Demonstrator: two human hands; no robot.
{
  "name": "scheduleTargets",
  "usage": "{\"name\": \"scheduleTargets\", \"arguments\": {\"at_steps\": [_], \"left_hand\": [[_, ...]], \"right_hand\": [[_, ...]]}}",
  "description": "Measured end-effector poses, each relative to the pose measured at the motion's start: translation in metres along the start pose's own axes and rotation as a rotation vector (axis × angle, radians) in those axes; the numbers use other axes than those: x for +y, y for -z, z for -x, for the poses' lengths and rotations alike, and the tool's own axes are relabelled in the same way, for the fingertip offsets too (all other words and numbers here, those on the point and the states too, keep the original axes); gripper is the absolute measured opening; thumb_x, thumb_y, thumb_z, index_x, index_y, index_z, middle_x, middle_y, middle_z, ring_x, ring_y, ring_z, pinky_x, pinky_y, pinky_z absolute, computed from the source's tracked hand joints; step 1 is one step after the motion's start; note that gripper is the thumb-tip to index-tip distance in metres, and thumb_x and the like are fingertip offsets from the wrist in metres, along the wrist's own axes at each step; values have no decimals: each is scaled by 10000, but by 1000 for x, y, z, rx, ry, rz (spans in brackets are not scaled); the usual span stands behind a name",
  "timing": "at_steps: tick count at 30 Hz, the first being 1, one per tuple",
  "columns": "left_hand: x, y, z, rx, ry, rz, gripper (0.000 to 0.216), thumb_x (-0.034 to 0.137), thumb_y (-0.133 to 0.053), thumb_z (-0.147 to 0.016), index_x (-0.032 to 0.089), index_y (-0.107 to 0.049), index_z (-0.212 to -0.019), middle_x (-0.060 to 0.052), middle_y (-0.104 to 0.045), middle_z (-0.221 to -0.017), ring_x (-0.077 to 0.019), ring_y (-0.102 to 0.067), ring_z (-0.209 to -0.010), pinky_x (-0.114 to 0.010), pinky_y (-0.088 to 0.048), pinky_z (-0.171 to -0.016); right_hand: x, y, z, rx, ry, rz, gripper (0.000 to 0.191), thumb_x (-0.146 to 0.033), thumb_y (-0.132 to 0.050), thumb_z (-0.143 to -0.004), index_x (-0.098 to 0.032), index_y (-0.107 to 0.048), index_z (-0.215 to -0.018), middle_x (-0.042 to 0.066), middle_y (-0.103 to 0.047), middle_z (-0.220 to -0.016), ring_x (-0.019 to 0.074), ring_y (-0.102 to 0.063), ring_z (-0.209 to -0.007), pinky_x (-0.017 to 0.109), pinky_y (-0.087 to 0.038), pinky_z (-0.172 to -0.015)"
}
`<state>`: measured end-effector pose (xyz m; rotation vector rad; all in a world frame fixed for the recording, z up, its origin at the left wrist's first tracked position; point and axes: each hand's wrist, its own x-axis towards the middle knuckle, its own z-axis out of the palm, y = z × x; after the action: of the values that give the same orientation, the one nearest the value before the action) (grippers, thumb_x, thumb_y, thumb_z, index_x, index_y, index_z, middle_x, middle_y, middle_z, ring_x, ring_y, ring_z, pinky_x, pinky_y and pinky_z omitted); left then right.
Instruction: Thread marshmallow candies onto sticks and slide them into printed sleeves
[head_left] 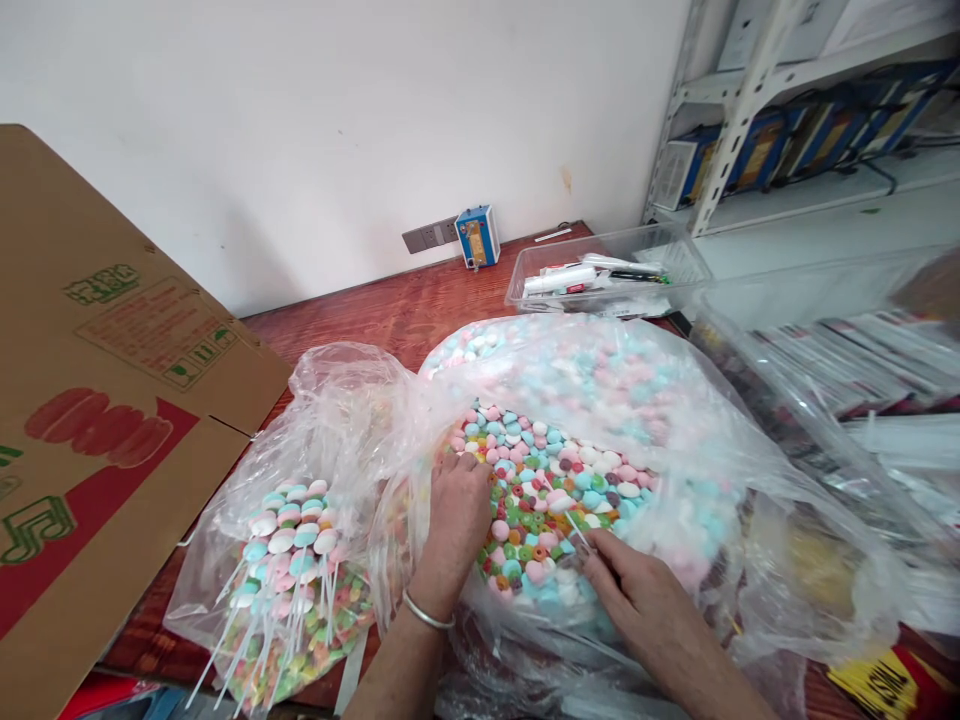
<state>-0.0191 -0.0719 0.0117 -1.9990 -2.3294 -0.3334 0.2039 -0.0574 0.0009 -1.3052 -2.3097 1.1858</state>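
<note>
My right hand point(634, 590) pinches a thin white stick point(576, 526), its tip among the candies. A pink-and-white candy point(557, 498) sits at or near that tip; I cannot tell whether it is threaded on. My left hand point(459, 505) reaches into the candies at the left side of the bag's opening, fingers curled and their tips hidden. Around both hands lie pastel puffy candies point(600, 462) and small coloured ring candies point(525, 510) in a large clear plastic bag point(675, 400). To the left, candy skewers point(296, 545) with white sticks rest on another clear bag point(337, 370).
A cardboard box point(135, 380) stands at the left. Behind are a small blue-and-white device point(478, 238) by a wall socket point(430, 236) and a clear plastic tray point(517, 290) with packets. Clear bins point(810, 450) and a metal shelf point(739, 130) are at right.
</note>
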Motion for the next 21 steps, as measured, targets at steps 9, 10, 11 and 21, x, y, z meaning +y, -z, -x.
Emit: {"name": "scheduleTargets", "arguments": {"at_steps": [9,10,11,21], "left_hand": [[5,-2,1,35,153,381,114,137,-533,-812,194,-632,-799,-50,-643,-814,-209,-591,-828,-349,-451,-788],[8,-1,3,14,210,541,79,171,-545,-815,192,-617,-794,-32,-638,-769,-186,-592,-749,-314,-459,-719],[11,-1,5,-14,270,708,51,209,-563,-815,191,-606,-794,-15,-630,-727,-163,-583,-676,-280,-453,-651],[34,-1,24,-124,405,1273,166,313,-698,-758,172,-619,-794,1,-636,-684,-120,-585,-602,-222,-468,-571]], "right_hand": [[-12,-5,3,-12,76,-38,283,-296,-334,-979,-227,-545,-804,25,-657,-753,198,-612,-689,287,-366,-618],[-14,-5,3,-18,84,-55,285,-294,-339,-982,-224,-557,-813,22,-658,-759,194,-608,-691,283,-368,-620],[-15,-5,3,-28,90,-72,282,-290,-346,-983,-221,-567,-823,20,-659,-764,191,-605,-695,280,-371,-624],[-16,-3,4,-72,69,-206,274,-197,-396,-960,-206,-560,-741,-6,-647,-743,160,-576,-697,262,-368,-645]]}}
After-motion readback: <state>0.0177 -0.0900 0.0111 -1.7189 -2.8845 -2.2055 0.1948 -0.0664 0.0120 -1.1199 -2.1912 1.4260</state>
